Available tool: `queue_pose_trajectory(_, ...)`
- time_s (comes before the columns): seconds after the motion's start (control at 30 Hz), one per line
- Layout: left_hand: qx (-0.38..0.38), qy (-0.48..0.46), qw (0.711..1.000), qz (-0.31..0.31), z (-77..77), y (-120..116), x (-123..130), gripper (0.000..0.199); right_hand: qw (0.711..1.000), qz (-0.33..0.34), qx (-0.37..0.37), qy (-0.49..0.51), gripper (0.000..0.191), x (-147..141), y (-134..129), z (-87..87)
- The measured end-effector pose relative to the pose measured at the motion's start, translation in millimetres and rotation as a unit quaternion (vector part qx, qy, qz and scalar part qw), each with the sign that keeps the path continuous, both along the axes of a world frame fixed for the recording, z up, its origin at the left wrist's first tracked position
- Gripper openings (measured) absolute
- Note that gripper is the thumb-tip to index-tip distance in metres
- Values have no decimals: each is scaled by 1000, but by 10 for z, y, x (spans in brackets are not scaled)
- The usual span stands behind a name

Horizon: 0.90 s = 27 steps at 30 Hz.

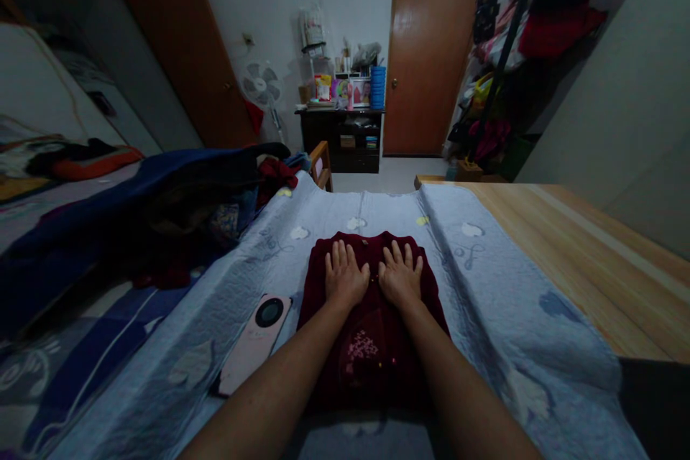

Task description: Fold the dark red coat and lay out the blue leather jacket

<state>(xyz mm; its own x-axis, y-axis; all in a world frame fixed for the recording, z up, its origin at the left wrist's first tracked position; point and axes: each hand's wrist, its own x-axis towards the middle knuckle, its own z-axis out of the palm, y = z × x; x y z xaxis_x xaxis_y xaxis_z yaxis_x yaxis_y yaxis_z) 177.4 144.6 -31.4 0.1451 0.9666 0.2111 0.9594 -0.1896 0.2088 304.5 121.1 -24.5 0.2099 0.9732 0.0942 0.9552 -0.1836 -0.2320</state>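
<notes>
As a person reached over the quilt [517, 309], a folded dark red garment [323, 352] lay just to the right of the phone [251, 348], near it but apart. The left hand [345, 273] and the right hand [402, 273] rested palm down on the garment's upper part, farther off than most of the phone, fingers spread and thumbs turned toward each other without touching; neither hand pinched the fabric. The step in hand appeared to be pressing and smoothing the bundle flat, its folding seemingly well advanced. The next move, judging by that, called for an even sweep of both palms or a clean lift straight up, lest the layers slip out of line. The garment's neck end, marked by a small label [365, 241], pointed away from the person, beyond the phone, while its near edge sat about level with the phone's close end. Its long axis appeared to run outward from the person, with a pink floral motif [362, 346] on the nearer half. Heaped clothes [177, 194] lay left of the phone; a wood counter [593, 244] stretched well to its right.
</notes>
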Motion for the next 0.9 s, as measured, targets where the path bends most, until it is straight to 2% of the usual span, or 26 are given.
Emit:
queue_pose_trajectory(0.23,15,10,1000,5,-23,-15,3,71,1000,1,8,0,54,-1,8,-58)
queue_pose_trajectory(0.43,4,10,1000,5,3,-15,8,70,1000,1,-7,13,54,-12,-1,-4)
queue_pose_trajectory(0.53,-36,-9,999,3,68,29,-8,70,999,4,-21,34,54,10,1,74)
queue_pose_trajectory(0.63,-120,-46,992,-14,214,33,-54,71,996,16,-37,76,54,72,-14,169)
queue_pose_trajectory(0.77,-213,-79,971,-77,454,-217,-165,79,994,33,-33,100,58,172,-99,262)
queue_pose_trajectory(0.83,-210,-76,968,-117,521,-426,-224,83,995,32,-22,87,59,197,-155,272)
queue_pose_trajectory(0.9,-199,-68,967,-144,527,-614,-268,84,997,22,-18,72,59,197,-201,256)
